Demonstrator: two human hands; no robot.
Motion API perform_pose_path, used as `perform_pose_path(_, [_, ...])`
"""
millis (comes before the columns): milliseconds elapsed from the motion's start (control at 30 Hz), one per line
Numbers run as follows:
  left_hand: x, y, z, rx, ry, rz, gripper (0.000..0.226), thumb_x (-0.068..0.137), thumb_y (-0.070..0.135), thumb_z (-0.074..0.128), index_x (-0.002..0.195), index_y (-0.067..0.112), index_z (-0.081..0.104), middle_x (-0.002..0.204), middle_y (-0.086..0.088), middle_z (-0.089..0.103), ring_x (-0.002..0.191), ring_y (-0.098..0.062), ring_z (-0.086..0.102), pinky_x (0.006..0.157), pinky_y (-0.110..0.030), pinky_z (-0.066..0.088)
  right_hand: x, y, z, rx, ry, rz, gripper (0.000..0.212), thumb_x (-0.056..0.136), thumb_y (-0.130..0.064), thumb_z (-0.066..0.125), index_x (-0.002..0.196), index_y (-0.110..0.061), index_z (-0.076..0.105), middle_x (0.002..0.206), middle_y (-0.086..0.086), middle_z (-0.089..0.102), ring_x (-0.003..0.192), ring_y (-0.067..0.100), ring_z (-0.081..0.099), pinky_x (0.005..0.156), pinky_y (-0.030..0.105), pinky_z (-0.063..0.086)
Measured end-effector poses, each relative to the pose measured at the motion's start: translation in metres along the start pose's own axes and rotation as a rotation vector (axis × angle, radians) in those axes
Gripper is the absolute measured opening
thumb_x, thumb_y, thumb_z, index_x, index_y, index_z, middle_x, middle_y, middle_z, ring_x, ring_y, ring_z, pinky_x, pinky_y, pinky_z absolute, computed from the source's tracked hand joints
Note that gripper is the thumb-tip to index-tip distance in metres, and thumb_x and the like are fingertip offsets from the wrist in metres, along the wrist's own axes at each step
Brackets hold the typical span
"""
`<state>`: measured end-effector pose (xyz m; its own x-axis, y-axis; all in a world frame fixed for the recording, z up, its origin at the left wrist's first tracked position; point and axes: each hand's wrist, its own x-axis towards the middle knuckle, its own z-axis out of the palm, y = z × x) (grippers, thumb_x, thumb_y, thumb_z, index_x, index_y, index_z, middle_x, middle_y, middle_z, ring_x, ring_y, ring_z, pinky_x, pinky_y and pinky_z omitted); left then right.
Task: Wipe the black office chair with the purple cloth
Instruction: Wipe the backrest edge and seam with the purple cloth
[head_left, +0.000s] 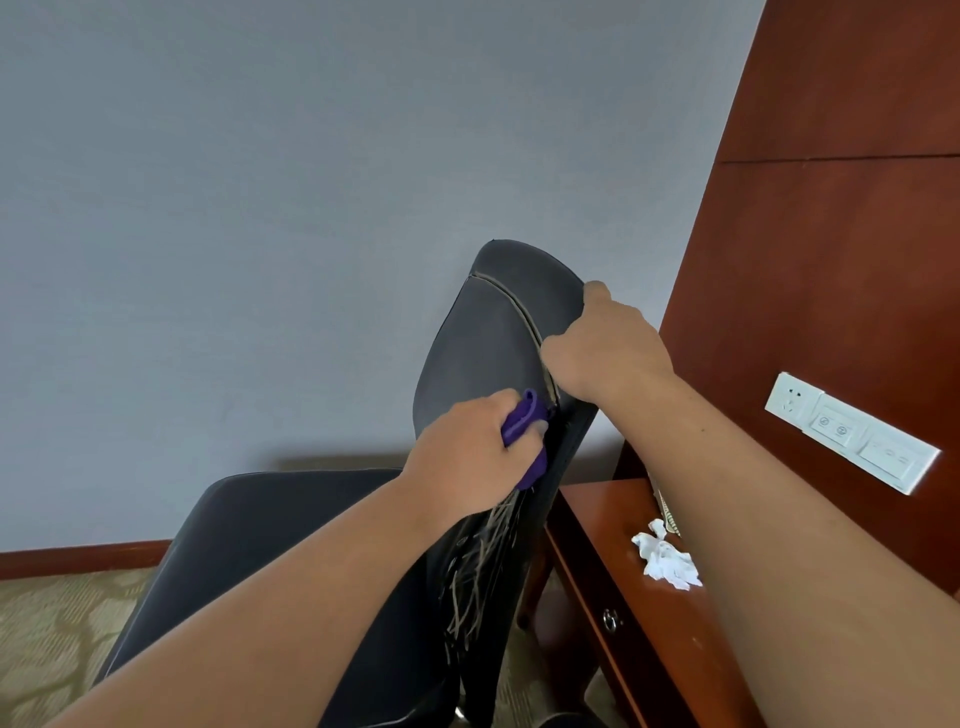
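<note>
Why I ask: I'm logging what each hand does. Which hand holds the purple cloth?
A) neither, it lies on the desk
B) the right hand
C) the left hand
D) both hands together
C: the left hand grips the purple cloth against the backrest of the black office chair, while the right hand grips the backrest's edge with no cloth in it.

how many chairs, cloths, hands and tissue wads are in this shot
black office chair: 1
purple cloth: 1
hands: 2, left hand gripping the cloth, right hand gripping the chair's backrest
crumpled white tissue: 1, on the wooden desk
total: 5
</note>
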<state>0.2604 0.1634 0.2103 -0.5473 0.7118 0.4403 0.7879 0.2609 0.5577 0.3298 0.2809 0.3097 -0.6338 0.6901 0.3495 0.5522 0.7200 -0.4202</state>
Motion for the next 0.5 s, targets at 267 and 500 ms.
perform_pose_path(267, [0.010, 0.018, -0.004, -0.077, -0.014, -0.005, 0.023, 0.100, 0.046, 0.052, 0.089, 0.026, 0.055, 0.076, 0.007, 0.065, 0.069, -0.011, 0.063, 0.062, -0.027, 0.050, -0.002, 0.003, -0.005, -0.134, -0.011, 0.004, 0.065, 0.085, -0.024, 0.051, 0.146, -0.016, 0.029, 0.084, 0.004, 0.045, 0.084, 0.031, 0.052, 0.065, 0.037, 0.043])
perform_pose_path(500, [0.003, 0.001, -0.012, -0.106, -0.165, -0.147, 0.026, 0.099, 0.045, 0.054, 0.081, 0.026, 0.060, 0.073, 0.007, 0.068, 0.071, -0.013, 0.067, 0.071, -0.032, 0.057, -0.002, 0.000, -0.002, -0.114, 0.009, -0.013, 0.070, 0.085, -0.023, 0.051, 0.150, -0.016, 0.026, 0.085, 0.003, 0.047, 0.084, 0.029, 0.054, 0.061, 0.035, 0.041])
